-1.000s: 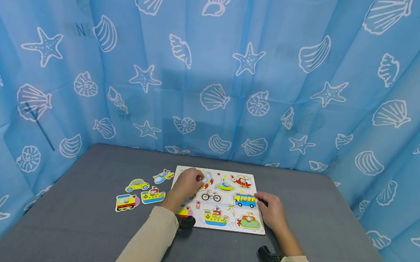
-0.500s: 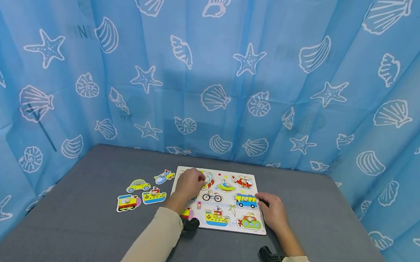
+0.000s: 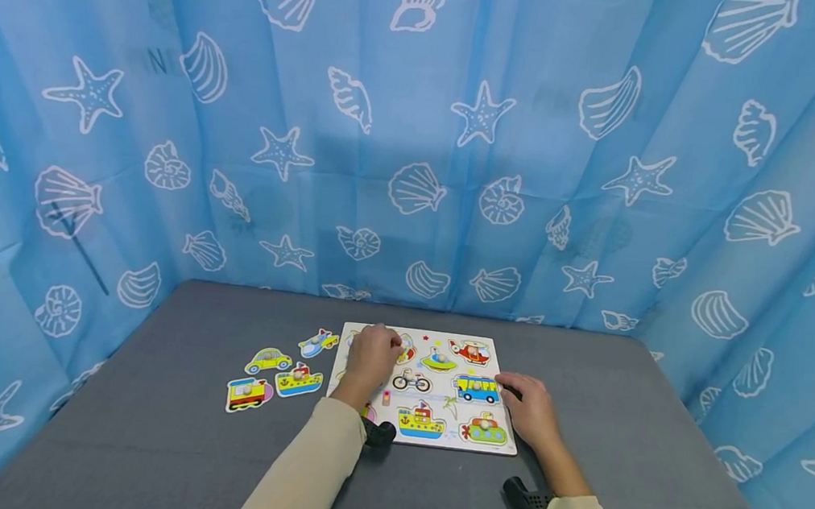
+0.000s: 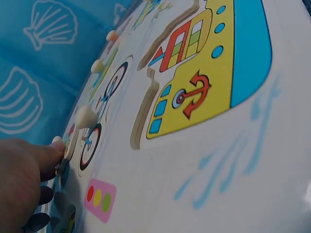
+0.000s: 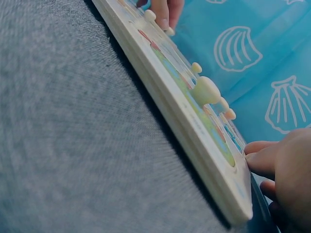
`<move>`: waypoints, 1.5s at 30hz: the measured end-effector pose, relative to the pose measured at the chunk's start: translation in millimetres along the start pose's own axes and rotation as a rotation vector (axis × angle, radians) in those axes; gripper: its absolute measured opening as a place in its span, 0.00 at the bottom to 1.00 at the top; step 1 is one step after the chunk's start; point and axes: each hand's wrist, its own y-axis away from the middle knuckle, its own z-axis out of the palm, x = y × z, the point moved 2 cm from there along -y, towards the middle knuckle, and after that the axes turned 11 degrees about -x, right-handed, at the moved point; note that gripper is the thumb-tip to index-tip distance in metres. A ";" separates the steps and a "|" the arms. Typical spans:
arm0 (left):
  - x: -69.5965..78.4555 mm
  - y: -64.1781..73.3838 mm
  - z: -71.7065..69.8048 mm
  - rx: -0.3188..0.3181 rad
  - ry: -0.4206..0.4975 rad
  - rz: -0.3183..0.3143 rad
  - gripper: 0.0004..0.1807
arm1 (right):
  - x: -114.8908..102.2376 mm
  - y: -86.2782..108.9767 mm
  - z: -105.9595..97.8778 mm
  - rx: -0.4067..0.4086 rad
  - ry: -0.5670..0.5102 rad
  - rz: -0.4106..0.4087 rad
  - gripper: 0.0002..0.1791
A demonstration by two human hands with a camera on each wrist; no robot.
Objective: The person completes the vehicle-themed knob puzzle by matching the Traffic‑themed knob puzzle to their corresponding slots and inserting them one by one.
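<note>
On the grey table lies a white wooden puzzle board printed with vehicles. My left hand is over its upper left part, thumb and finger pinching the pale knob of a small round puzzle piece with red and white bands. Fingers hide part of that piece, and whether it sits flat in its recess I cannot tell. My right hand grips the board's right edge beside the blue bus piece; its fingertips touch the rim in the right wrist view.
Left of the board lie loose pieces: a plane, a yellow car, a boat and a train. The board bears knobbed pieces such as a helicopter and a submarine. A blue shell-patterned curtain hangs behind.
My left hand has shifted slightly right and up over the board, and its forearm has swung right. It keeps hold of the banded piece. The right hand stays at the board's edge.
</note>
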 end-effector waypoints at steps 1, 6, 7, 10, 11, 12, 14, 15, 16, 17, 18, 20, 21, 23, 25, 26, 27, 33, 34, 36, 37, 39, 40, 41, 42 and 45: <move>0.1 -0.1 0.0 0.003 -0.007 0.002 0.05 | -0.6 0.3 0.2 0.002 0.000 -0.003 0.16; 0.9 -0.9 -0.3 0.003 -0.037 0.009 0.05 | -1.8 0.8 1.1 0.020 -0.008 -0.018 0.15; 1.0 -1.2 -0.2 0.005 -0.043 0.012 0.05 | -1.7 0.9 1.2 0.023 -0.008 -0.022 0.15; 1.0 -2.1 0.1 -0.001 -0.044 0.013 0.05 | -1.4 1.1 1.3 0.031 -0.010 -0.026 0.15; 1.0 -2.2 0.3 -0.003 -0.043 0.014 0.05 | -1.5 1.3 1.2 0.032 -0.014 -0.027 0.15; 1.0 -2.3 0.6 -0.004 -0.041 0.015 0.05 | -1.1 1.3 1.2 0.033 -0.015 -0.028 0.15; 0.8 -2.4 0.8 -0.015 -0.037 0.013 0.06 | -0.3 1.5 0.9 0.035 -0.015 -0.029 0.15; 0.7 -2.5 0.9 -0.020 -0.036 0.011 0.07 | 0.2 1.5 0.7 0.035 -0.011 -0.027 0.15; 0.5 -2.4 0.6 -0.024 -0.036 0.012 0.07 | 0.3 1.4 0.6 0.034 -0.011 -0.024 0.15; 0.2 -2.6 0.3 -0.031 -0.039 0.010 0.08 | 0.3 1.4 0.4 0.032 -0.008 -0.023 0.15; 0.0 -2.7 0.1 -0.038 -0.041 0.009 0.09 | 0.0 1.5 0.1 0.030 -0.006 -0.021 0.15; -0.7 -3.1 -0.4 -0.056 -0.047 0.004 0.11 | -0.5 1.6 -0.7 0.025 -0.001 -0.015 0.16; -1.1 -3.5 -0.4 -0.062 -0.053 0.003 0.11 | -0.8 1.6 -1.1 0.024 -0.002 -0.014 0.16; -1.8 -3.8 -0.1 -0.075 -0.062 0.003 0.12 | -1.3 2.0 -1.7 0.020 -0.001 -0.019 0.16; -2.5 -3.8 0.3 -0.079 -0.064 0.005 0.13 | -1.3 2.0 -1.8 0.018 -0.001 -0.024 0.16; -2.7 -3.7 0.6 -0.080 -0.067 0.008 0.14 | -1.2 1.9 -1.8 0.019 -0.001 -0.027 0.16; -3.0 -3.7 1.0 -0.080 -0.069 0.010 0.14 | -1.1 1.8 -1.6 0.019 0.000 -0.030 0.15; -3.3 -3.0 3.0 -0.071 -0.066 0.020 0.14 | -0.1 0.8 -0.3 0.017 0.004 -0.040 0.15; -3.2 -3.0 3.2 -0.068 -0.066 0.020 0.14 | -0.1 0.9 -0.3 0.017 0.003 -0.042 0.15; -3.0 -3.2 3.6 -0.064 -0.067 0.017 0.14 | -0.3 1.1 -0.4 0.017 -0.002 -0.041 0.15; -2.7 -3.2 3.7 -0.063 -0.067 0.015 0.14 | -0.3 1.1 -0.5 0.017 -0.005 -0.040 0.15; -2.0 -3.1 3.6 -0.064 -0.066 0.012 0.14 | 0.2 1.2 -0.8 0.018 -0.005 -0.040 0.15; -2.1 -2.8 3.4 -0.061 -0.062 0.010 0.15 | 0.1 1.1 -0.6 0.017 -0.005 -0.041 0.15; -2.3 -2.3 3.0 -0.058 -0.056 0.007 0.15 | -0.3 1.2 -0.6 0.017 -0.006 -0.039 0.15; -2.6 -1.8 2.6 -0.053 -0.048 0.003 0.15 | -0.5 1.3 -0.7 0.017 -0.006 -0.038 0.15; -4.4 0.7 0.7 -0.025 -0.012 -0.006 0.16 | -0.5 0.7 -0.3 0.018 -0.008 -0.034 0.15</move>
